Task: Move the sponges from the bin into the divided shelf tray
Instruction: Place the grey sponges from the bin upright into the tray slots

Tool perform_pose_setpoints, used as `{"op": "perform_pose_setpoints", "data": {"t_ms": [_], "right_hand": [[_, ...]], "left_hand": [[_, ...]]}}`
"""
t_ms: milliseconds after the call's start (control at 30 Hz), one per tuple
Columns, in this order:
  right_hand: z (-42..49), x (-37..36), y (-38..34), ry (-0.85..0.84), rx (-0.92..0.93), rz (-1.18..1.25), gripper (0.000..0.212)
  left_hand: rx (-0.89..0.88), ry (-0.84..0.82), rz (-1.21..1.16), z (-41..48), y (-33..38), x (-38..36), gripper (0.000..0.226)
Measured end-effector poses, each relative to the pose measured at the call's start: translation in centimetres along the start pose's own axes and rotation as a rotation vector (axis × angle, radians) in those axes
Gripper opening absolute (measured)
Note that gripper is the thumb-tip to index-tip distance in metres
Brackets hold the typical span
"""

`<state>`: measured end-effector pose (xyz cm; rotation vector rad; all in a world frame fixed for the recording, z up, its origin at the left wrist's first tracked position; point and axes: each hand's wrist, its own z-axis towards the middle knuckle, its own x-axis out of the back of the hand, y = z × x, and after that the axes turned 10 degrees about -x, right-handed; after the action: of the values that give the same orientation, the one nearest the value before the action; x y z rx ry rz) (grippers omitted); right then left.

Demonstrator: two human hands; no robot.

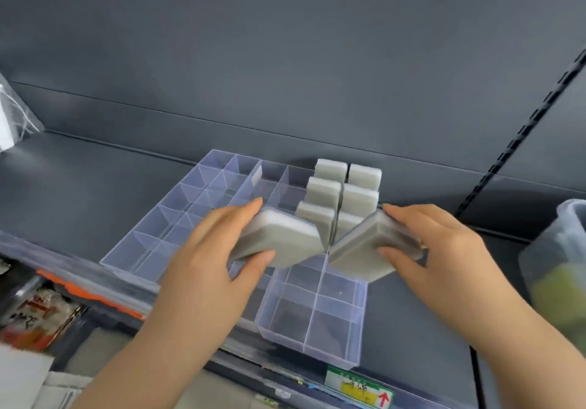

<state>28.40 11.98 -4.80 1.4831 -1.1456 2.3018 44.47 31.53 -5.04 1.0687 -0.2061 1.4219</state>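
Placing step, we judge. Left hand [222,243] grips grey-white rectangular foam sponge [279,234]; right hand [421,243] grips matching second sponge [364,250]. We hold both tilted above clear plastic divided tray [317,356], just before upright sponges [326,186] in rear cells. Next: we stand each up and lower it into the nearest free cell.

Both bare forearms reach forward and inward from the lower corners. The left hand [218,243] pinches a sponge [279,237], thumb on the near edge and fingers [250,207] on the far edge. The right hand [444,250] grips a second sponge [358,253] likewise.
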Motion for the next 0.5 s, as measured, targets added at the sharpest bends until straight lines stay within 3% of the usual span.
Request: {"op": "perform_pose_setpoints", "data": {"t_ms": [500], "right_hand": [[-1.4, -4.6, -6.5, 0.038, -0.402, -0.191, 0.048]], "left_hand": [[-0.261, -0.260, -0.257, 5.2, -9.2, -0.3, 0.052]]}}
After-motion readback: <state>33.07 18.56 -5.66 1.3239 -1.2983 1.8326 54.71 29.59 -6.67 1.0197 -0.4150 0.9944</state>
